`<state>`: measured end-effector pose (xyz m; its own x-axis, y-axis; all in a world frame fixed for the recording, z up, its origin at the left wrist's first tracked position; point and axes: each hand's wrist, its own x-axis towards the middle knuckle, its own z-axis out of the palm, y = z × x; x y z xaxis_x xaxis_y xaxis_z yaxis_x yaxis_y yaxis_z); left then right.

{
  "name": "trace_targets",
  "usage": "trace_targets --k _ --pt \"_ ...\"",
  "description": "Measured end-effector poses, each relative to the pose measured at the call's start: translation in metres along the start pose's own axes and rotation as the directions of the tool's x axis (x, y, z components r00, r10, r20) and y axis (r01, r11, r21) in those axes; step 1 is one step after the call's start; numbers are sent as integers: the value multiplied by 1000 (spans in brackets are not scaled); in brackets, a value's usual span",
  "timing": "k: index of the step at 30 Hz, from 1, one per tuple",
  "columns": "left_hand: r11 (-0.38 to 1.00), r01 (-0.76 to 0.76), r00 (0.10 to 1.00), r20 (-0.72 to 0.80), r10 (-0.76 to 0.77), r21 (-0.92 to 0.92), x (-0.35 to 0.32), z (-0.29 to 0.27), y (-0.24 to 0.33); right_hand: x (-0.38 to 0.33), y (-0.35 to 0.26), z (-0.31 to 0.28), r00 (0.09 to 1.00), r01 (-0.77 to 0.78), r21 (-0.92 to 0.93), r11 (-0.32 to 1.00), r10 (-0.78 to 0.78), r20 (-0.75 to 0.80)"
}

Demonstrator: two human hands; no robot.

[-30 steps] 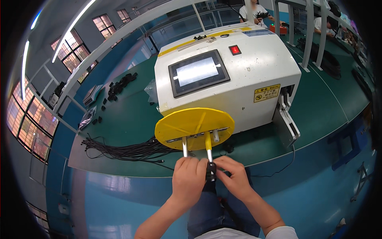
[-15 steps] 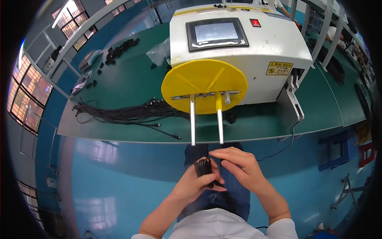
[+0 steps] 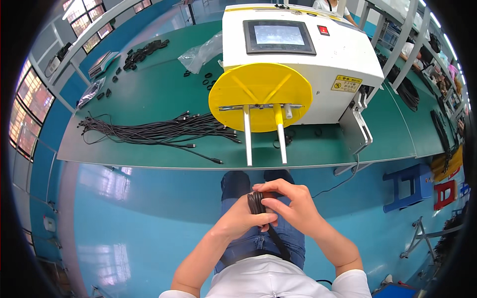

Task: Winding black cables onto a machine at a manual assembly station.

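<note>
A small coiled black cable (image 3: 256,203) is held over my lap, in front of the table edge. My left hand (image 3: 243,217) is closed round it, the thumb lying across its near side. My right hand (image 3: 294,204) is closed at the coil's far right, with its fingertips and thumb pinching there; the exact spot is partly hidden by the fingers. Below the hands a dark strip (image 3: 278,241) runs toward my waist. On the table beyond lies a bundle of black cables (image 3: 159,130), with plug ends at its right.
A white machine (image 3: 323,69) with a screen carries a yellow disc (image 3: 261,94) and two prongs jutting toward me. Black rings (image 3: 144,53) and a clear plastic bag (image 3: 202,53) lie on the green table (image 3: 149,94). A blue stool (image 3: 408,186) stands at right.
My right hand has come in against the coil, its fingers and thumb closing at the far side. The left hand keeps its hold. The view has shifted slightly.
</note>
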<state>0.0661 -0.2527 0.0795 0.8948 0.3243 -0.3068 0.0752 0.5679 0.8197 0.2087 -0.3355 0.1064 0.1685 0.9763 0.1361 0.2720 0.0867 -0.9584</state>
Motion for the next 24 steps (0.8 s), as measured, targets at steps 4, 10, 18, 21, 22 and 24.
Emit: trace_targets --k 4,10,18,21,22,24 --pt "999 -26 999 39 25 28 1 -2 6 0 3 2 1000 -2 44 999 3 -31" --pt "996 -49 998 -33 51 76 3 2 7 4 20 4 990 -102 439 893 135 -45" --pt "985 35 994 104 -18 -167 16 -12 -3 11 18 5 956 -258 335 906 289 -43" --pt "940 34 988 150 19 -339 20 -14 -3 15 17 7 967 -215 248 944 242 -83" --pt "940 36 988 151 17 -339 20 -14 -4 16 18 7 972 -191 200 961 214 -100" --pt "932 10 996 82 21 -362 19 -11 -4 16 17 9 971 -203 184 962 223 -91"
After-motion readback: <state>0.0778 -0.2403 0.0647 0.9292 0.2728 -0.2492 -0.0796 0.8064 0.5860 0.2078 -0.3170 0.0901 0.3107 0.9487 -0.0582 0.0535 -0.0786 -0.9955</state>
